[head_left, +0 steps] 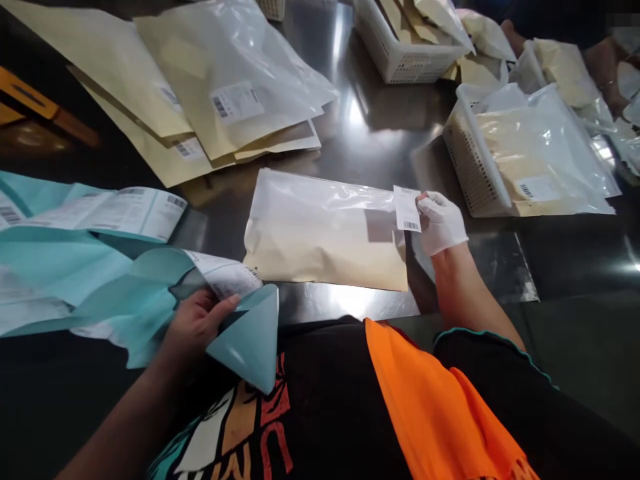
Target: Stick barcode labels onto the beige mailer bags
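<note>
My right hand (441,221), in a white glove with bare fingertips, pinches a white barcode label (407,210) by its right edge. The label overlaps the upper right end of a packaging bag (325,230), clear on top and cream below, lying flat on the metal table. Whether the label touches the bag I cannot tell. My left hand (200,320) is bare and closed around a label strip (227,273) with light blue backing, which curls over the fingers. More of the same strip (100,267) spreads in loose folds to the left.
Several labelled bags (240,100) lie stacked at the back left. A white basket (475,160) with bags stands at the right, and another basket (410,63) behind it. Another person's arm (603,73) shows at the far right. An orange object (30,93) is at the left edge.
</note>
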Tool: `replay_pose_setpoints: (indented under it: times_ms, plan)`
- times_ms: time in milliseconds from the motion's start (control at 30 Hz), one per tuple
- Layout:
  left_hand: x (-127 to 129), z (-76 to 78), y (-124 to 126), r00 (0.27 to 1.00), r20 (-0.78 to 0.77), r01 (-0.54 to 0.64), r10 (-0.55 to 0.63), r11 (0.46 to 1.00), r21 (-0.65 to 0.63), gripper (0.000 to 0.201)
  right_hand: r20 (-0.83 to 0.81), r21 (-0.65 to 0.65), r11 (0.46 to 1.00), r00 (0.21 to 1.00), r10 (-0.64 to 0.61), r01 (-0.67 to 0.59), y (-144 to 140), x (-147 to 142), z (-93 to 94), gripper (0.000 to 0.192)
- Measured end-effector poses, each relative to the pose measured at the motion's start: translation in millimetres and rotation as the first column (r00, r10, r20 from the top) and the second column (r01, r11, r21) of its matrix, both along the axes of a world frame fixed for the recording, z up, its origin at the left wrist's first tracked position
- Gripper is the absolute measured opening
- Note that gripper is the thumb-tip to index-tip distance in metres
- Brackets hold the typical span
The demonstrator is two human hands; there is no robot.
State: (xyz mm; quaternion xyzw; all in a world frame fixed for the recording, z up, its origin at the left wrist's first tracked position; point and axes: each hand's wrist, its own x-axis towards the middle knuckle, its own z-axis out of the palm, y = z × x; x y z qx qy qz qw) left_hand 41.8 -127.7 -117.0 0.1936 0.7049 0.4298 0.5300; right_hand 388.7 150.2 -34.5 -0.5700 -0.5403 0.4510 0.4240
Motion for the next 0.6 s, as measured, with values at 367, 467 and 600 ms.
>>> replay_pose_setpoints:
  times_ms: [367, 467, 600]
  plan:
    - [11, -3.1, -14, 0.975, -0.219, -0.033, 0.045, 0.998, 0.058, 0.049, 0.041, -0.113, 0.99, 0.996, -0.075, 0.08, -61, 9, -24.1, 0.03]
    - [7, -5.0, -14, 0.969, -0.248, 0.0, 0.014, 0.998, 0.057, 0.046, 0.041, -0.072, 0.991, 0.993, -0.109, 0.112, -55, 5, -28.4, 0.026]
    - [6, -2.3, -15, 0.951, -0.307, 0.055, -0.038, 0.997, 0.047, 0.046, 0.059, -0.057, 0.992, 0.992, -0.11, 0.113, -50, 4, -35.8, 0.021]
